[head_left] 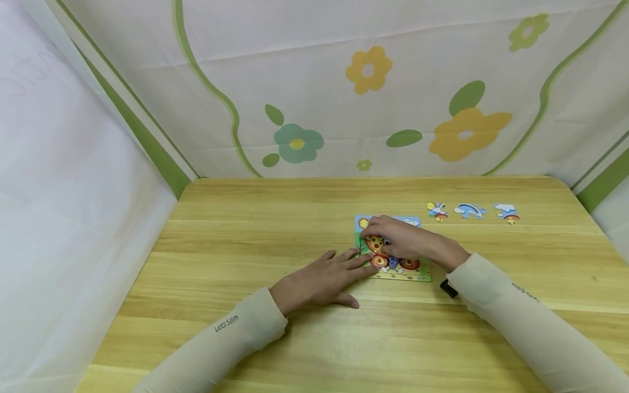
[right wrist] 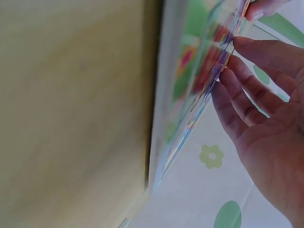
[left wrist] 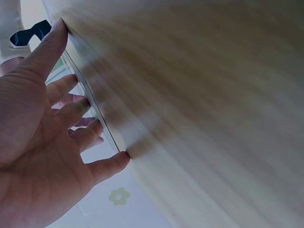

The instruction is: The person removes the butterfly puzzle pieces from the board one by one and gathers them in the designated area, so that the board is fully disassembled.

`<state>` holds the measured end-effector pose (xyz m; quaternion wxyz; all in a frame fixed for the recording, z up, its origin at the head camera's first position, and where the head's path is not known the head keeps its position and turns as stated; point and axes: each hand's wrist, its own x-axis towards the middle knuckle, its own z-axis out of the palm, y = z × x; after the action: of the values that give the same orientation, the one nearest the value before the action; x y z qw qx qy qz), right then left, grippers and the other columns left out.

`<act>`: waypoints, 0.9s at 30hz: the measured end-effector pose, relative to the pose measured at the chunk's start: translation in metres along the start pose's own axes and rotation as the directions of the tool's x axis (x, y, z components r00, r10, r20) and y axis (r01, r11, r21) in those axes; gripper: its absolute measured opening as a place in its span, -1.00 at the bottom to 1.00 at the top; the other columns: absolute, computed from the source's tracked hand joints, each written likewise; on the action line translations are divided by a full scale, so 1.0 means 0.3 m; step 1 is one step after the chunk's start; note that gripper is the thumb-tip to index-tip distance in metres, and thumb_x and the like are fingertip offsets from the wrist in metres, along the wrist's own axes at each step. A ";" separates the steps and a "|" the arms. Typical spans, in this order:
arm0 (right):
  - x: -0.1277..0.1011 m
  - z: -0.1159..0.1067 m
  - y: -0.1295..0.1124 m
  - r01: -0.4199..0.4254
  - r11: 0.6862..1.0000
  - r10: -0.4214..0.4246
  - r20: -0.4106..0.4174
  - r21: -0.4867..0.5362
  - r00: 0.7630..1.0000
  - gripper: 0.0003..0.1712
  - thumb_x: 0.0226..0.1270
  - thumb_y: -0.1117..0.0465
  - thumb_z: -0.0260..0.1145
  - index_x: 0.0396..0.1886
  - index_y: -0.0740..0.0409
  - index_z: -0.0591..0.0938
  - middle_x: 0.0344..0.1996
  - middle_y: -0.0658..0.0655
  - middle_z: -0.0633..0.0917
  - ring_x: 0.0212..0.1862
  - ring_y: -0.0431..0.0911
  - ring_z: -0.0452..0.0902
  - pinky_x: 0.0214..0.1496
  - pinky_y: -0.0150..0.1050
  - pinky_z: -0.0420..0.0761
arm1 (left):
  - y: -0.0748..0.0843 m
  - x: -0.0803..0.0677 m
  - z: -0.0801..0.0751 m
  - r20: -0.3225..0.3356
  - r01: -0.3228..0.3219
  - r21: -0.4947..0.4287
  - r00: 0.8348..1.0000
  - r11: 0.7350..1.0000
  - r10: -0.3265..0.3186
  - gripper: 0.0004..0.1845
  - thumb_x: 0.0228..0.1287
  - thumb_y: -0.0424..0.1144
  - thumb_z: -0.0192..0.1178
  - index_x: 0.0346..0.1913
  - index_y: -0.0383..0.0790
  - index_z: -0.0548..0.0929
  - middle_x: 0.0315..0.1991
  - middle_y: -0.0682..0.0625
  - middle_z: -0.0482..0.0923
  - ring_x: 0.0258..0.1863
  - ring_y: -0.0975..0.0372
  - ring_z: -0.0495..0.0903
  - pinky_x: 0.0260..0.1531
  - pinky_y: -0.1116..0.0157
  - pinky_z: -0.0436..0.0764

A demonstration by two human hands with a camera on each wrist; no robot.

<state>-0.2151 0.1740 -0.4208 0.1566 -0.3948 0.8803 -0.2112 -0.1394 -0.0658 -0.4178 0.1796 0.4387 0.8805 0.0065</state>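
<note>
A colourful puzzle board point(head_left: 415, 275) lies flat on the wooden table point(head_left: 245, 240), right of centre. My right hand point(head_left: 388, 240) is bent over the board, and its fingers and thumb pinch a red mushroom puzzle piece point(head_left: 375, 243) on it. The right wrist view shows the fingers point(right wrist: 237, 95) against the thin piece over the board point(right wrist: 190, 85). My left hand point(head_left: 339, 273) lies flat on the table with straight fingers, fingertips touching the board's left edge. In the left wrist view its fingers point(left wrist: 71, 111) rest along the board's thin edge point(left wrist: 97, 118).
Three loose puzzle pieces lie in a row at the back right: one point(head_left: 437, 210), a rainbow piece point(head_left: 469, 210) and another point(head_left: 508, 213). Flowered cloth walls point(head_left: 344, 98) close in the table at the back and sides.
</note>
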 end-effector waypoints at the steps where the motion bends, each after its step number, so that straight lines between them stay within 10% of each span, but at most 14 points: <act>1: 0.001 0.000 0.000 0.000 1.000 0.000 0.001 -0.002 1.000 -0.49 0.38 0.48 0.36 0.31 0.18 0.65 0.27 0.20 0.61 0.40 0.23 0.47 0.36 0.24 0.54 | 0.000 0.000 0.000 0.000 0.000 -0.001 1.000 1.000 0.000 -0.11 0.46 0.27 0.15 0.71 0.17 0.05 0.74 0.11 -0.13 0.72 0.06 -0.05 0.54 -0.20 0.26; 27: 0.001 -0.008 -0.004 -0.003 1.000 0.003 0.014 -0.013 1.000 -0.37 0.31 0.53 0.35 0.38 0.15 0.61 0.16 0.20 0.62 0.20 0.10 0.53 0.13 0.09 0.66 | 0.004 -0.004 -0.007 0.004 0.006 -0.008 1.000 1.000 -0.006 -0.12 0.46 0.26 0.16 0.71 0.18 0.06 0.74 0.11 -0.11 0.72 0.07 -0.01 0.53 -0.18 0.29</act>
<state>-0.2156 0.1736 -0.4183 0.1606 -0.3958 0.8812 -0.2026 -0.1386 -0.0657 -0.4153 0.1831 0.4353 0.8814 0.0086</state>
